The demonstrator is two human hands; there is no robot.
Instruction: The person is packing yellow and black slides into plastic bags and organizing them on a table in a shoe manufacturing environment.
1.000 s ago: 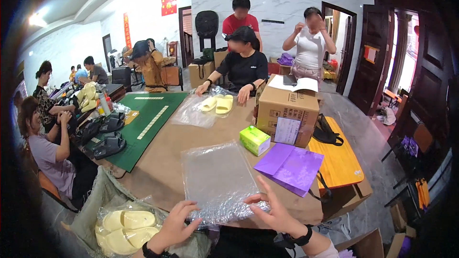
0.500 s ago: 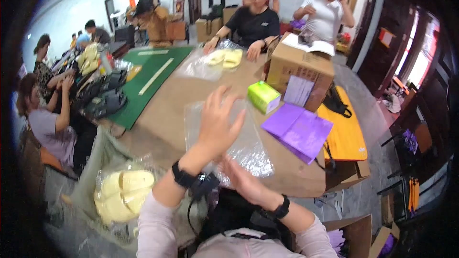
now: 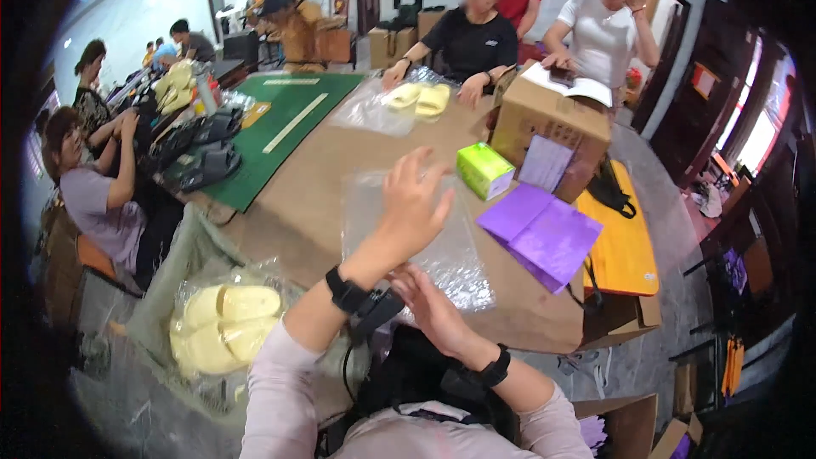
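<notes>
My left hand [image 3: 412, 208] is raised over the table with its fingers apart and nothing in it. Below it a clear plastic bag [image 3: 463, 265] lies flat on the brown tabletop [image 3: 297, 195]. Close under my left wrist, my right hand [image 3: 433, 310] is held with its fingers stretched out, and it holds nothing that I can see. Both wrists wear black bands, and a dark device [image 3: 376, 314] sits by the left one. At the lower left, pale yellow slippers [image 3: 225, 331] in clear plastic rest on a greenish sack [image 3: 166, 293].
Right of the bag lie a purple folded sheet [image 3: 544, 234], a green packet [image 3: 485, 171] and a cardboard box [image 3: 552, 123]. Across the table, a person in black reaches beside yellow slippers [image 3: 418, 99]. A green mat [image 3: 280, 132] and dark sandals [image 3: 208, 166] are at the left.
The whole view has shifted, so things appear farther right. My hands keep nearly the same pose. The person in white has lowered a hand to the box top; the person in red has moved right.
</notes>
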